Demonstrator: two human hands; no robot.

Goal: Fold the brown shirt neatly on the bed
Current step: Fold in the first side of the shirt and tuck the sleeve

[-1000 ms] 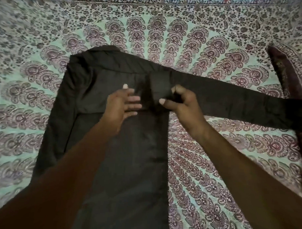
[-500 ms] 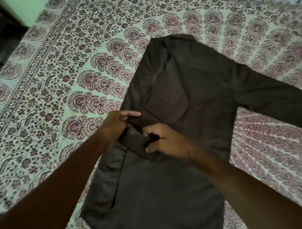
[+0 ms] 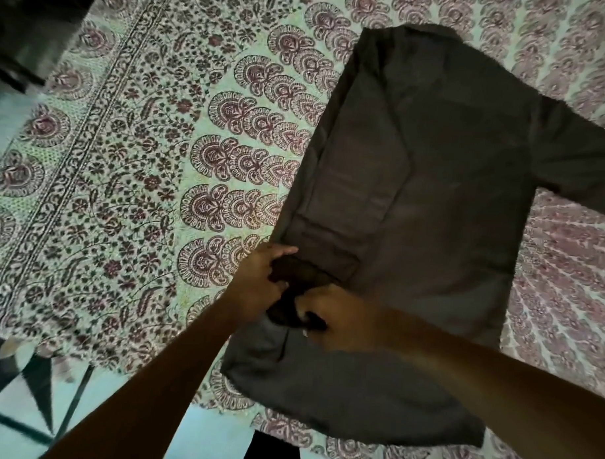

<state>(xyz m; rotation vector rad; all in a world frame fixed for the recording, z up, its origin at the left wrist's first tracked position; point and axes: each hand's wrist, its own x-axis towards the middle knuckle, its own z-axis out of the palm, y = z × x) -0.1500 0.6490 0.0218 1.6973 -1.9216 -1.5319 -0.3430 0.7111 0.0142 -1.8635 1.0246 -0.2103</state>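
Note:
The brown shirt (image 3: 442, 206) lies flat on the bed, collar end far from me, hem near me. Its left side is folded inward, with the left sleeve lying down along the body. The other sleeve (image 3: 584, 170) stretches out to the right, past the frame edge. My left hand (image 3: 258, 282) and my right hand (image 3: 332, 319) are close together at the shirt's left edge, both gripping the bunched cuff end of the folded sleeve (image 3: 294, 287). The cuff is partly hidden between my fingers.
The bed is covered by a patterned sheet (image 3: 131, 175) in pale green and maroon. Its left edge runs diagonally, with tiled floor (image 3: 11, 384) below and a dark object (image 3: 30, 27) at the top left. Something dark (image 3: 272, 451) shows at the bottom edge.
My hands carried the left sleeve from the shirt's chest down along its left side toward me. The view has swung left, bringing the bed's edge and floor into sight.

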